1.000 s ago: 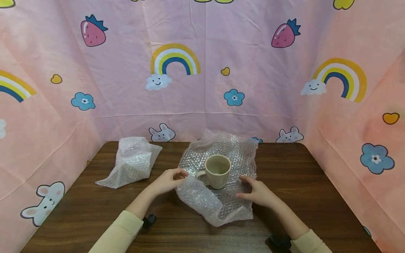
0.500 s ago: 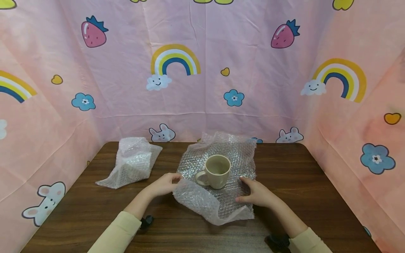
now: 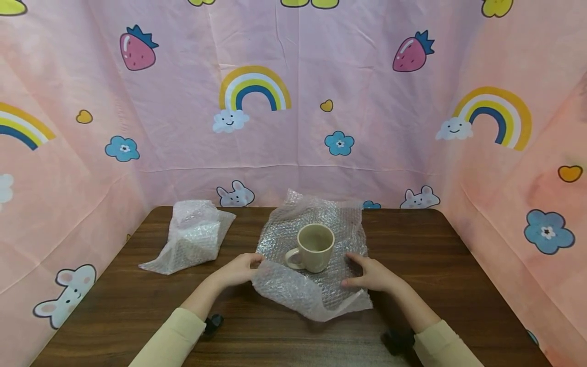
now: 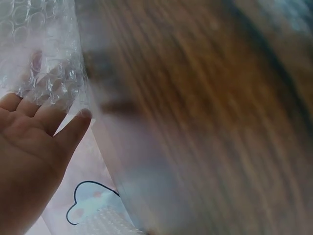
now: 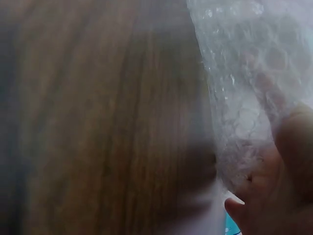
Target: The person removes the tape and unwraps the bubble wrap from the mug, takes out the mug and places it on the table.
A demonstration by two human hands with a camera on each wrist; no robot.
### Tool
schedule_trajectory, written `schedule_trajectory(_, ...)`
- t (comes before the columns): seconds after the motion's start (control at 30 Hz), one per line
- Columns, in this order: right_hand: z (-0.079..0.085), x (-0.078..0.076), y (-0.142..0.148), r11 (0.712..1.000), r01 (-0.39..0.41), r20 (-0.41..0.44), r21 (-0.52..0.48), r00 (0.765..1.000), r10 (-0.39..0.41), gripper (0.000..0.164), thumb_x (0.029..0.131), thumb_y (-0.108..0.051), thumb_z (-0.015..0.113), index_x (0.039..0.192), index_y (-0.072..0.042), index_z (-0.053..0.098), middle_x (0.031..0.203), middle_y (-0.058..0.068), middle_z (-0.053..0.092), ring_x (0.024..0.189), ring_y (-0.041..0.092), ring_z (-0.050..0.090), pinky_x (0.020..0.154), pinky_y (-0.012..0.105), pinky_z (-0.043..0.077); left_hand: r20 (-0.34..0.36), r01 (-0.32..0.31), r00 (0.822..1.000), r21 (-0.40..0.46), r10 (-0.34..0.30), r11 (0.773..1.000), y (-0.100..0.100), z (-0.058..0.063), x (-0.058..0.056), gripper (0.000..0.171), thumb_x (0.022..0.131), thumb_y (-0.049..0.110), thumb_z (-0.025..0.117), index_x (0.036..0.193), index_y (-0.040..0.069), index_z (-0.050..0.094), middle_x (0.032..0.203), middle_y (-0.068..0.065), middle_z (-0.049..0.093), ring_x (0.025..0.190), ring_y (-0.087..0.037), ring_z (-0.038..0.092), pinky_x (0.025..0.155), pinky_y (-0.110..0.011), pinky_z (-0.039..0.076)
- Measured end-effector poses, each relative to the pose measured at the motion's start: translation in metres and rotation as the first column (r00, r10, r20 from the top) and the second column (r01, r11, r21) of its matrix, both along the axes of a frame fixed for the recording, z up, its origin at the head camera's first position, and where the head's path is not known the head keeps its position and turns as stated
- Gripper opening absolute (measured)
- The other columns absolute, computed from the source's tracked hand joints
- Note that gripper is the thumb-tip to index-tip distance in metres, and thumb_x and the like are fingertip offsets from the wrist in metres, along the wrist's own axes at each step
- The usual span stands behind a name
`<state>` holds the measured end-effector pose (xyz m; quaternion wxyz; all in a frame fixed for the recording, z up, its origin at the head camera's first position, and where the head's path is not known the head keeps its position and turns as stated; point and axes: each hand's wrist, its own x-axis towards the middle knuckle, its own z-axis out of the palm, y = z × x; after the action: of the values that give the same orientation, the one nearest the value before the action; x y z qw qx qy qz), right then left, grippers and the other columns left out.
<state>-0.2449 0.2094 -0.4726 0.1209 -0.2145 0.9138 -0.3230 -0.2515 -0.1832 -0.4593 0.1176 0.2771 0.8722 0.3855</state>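
Note:
A cream mug (image 3: 315, 248) stands upright on a sheet of bubble wrap (image 3: 337, 278), its handle pointing left. The sheet's near-left part is folded up in front of the mug. At that fold's left corner is my left hand (image 3: 238, 269), fingertips against the wrap. In the left wrist view, the fingers of this hand (image 4: 34, 152) show through the clear sheet, with the thumb beside its edge. My right hand (image 3: 376, 275) reaches over the sheet's right side, thumb and index finger apart. Through the wrap in the right wrist view, a finger of the right hand (image 5: 288, 161) shows extended.
A bundle of bubble wrap (image 3: 194, 234) lies at the back left of the dark wooden table (image 3: 412, 244). Patterned pink cloth (image 3: 298, 137) hangs around the back and sides. Black wrist devices (image 3: 213, 323) sit under both forearms.
My left hand has drifted slightly left with the fold's corner. The sheet's far-right edge has shifted left, and its near-right corner has moved a little outward. The mug has barely moved.

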Motion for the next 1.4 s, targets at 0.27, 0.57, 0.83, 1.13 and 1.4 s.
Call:
schedule_trajectory(0.27, -0.002, -0.012, 0.004, 0.998, -0.047, 0.035, -0.034, 0.998, 0.048, 0.09, 0.081, -0.044, 0.075, 0.147, 0.001, 0.033, 0.147, 0.024, 0.034, 0.135, 0.043, 0.028, 0.104, 0.059, 0.027, 0.038, 0.014, 0.999, -0.008, -0.013, 1.0, -0.002, -0.005, 0.001, 0.032, 0.092, 0.039, 0.061, 0.106, 0.011, 0.066, 0.103, 0.001, 0.065, 0.094, -0.018, 0.057, 0.082, -0.039, 0.046)
schedule_trajectory(0.57, -0.002, -0.021, 0.009, 0.997, -0.059, 0.057, -0.049, 0.996, 0.061, 0.09, 0.081, -0.04, 0.076, 0.148, -0.001, 0.031, 0.15, 0.024, 0.03, 0.137, 0.048, 0.019, 0.104, 0.066, 0.017, 0.104, 0.055, 0.993, -0.018, -0.053, 0.998, -0.004, -0.007, 0.001, 0.039, 0.091, 0.038, 0.063, 0.12, 0.012, 0.063, 0.12, -0.003, 0.061, 0.116, -0.027, 0.052, 0.094, -0.045, 0.041)
schedule_trajectory(0.83, -0.011, -0.028, 0.015, 0.993, -0.11, 0.016, -0.048, 0.994, 0.111, 0.09, 0.082, -0.039, 0.075, 0.149, -0.002, 0.028, 0.152, 0.023, 0.025, 0.138, 0.045, 0.019, 0.107, 0.065, 0.004, 0.105, 0.123, 0.988, -0.063, -0.116, 0.99, -0.008, -0.008, 0.0, 0.053, 0.09, 0.042, 0.065, 0.129, 0.007, 0.057, 0.139, -0.01, 0.049, 0.128, -0.031, 0.043, 0.102, -0.05, 0.034)
schedule_trajectory(1.13, -0.005, -0.021, 0.017, 0.983, -0.172, -0.028, 0.066, 0.984, 0.174, 0.093, 0.08, -0.042, 0.076, 0.147, 0.002, 0.031, 0.153, 0.025, 0.02, 0.14, 0.041, 0.015, 0.107, 0.063, 0.003, 0.148, 0.194, 0.973, -0.095, -0.179, 0.976, -0.009, -0.006, 0.004, 0.064, 0.088, 0.043, 0.067, 0.136, 0.004, 0.05, 0.151, -0.015, 0.032, 0.139, -0.038, 0.022, 0.107, -0.056, 0.023)
schedule_trajectory(1.4, 0.002, -0.005, 0.02, 0.972, -0.176, -0.046, 0.155, 0.982, 0.185, 0.098, 0.076, -0.048, 0.078, 0.147, 0.002, 0.033, 0.153, 0.025, 0.021, 0.14, 0.041, 0.017, 0.107, 0.064, 0.005, 0.16, 0.224, 0.967, -0.178, -0.196, 0.958, -0.009, -0.002, 0.009, 0.077, 0.085, 0.049, 0.067, 0.144, 0.007, 0.041, 0.156, -0.019, 0.016, 0.141, -0.039, 0.014, 0.108, -0.063, 0.007)
